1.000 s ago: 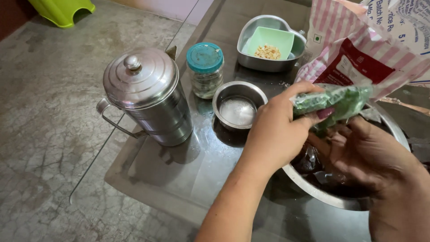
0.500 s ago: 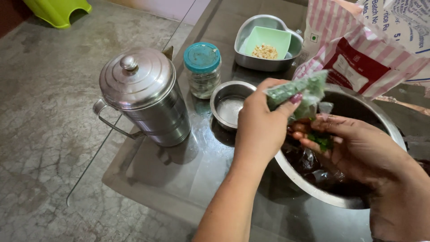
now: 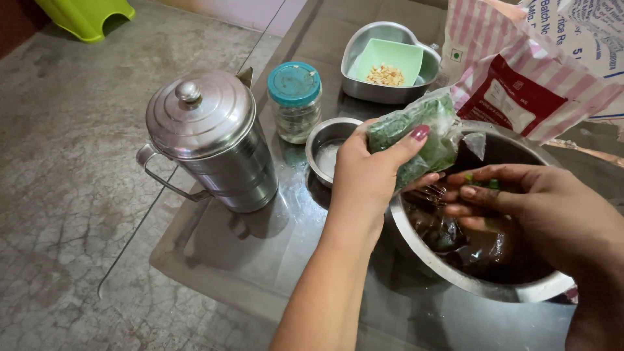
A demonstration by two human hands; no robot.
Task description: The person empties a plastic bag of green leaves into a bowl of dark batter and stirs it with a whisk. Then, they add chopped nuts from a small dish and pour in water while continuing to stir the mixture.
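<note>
A clear plastic bag of green leaves (image 3: 416,140) sits in the grasp of the left hand (image 3: 370,175), held above the near-left rim of the large steel bowl (image 3: 448,266), which stands toward the right edge of the glass tabletop (image 3: 260,240). The left hand's fingers are curled firmly around the bag, thumb laid across its upper side, so the hand is closed on it rather than spread. The right hand (image 3: 533,208) is just beside the bag, to its right and slightly lower, over the mouth of the bowl; its fingers are drawn loosely together and pinch a small bit of green (image 3: 482,184) at the tips, and they look wet or stained. Whether the right fingertips also touch the bag cannot be told. Inside the bowl lies a dark, glossy mass (image 3: 481,247). Left of the hands, near the middle of the tabletop, stands a small steel cup (image 3: 325,153) holding something white, and behind it a glass jar with a teal lid (image 3: 294,101). A lidded steel jug (image 3: 211,140) with a handle stands toward the left edge. At the far edge rests a heart-shaped steel dish (image 3: 383,62) with a pale green square bowl (image 3: 390,60) of small yellowish bits in it. A pink-striped packet (image 3: 513,71) leans over the far right corner, behind the bowl.
</note>
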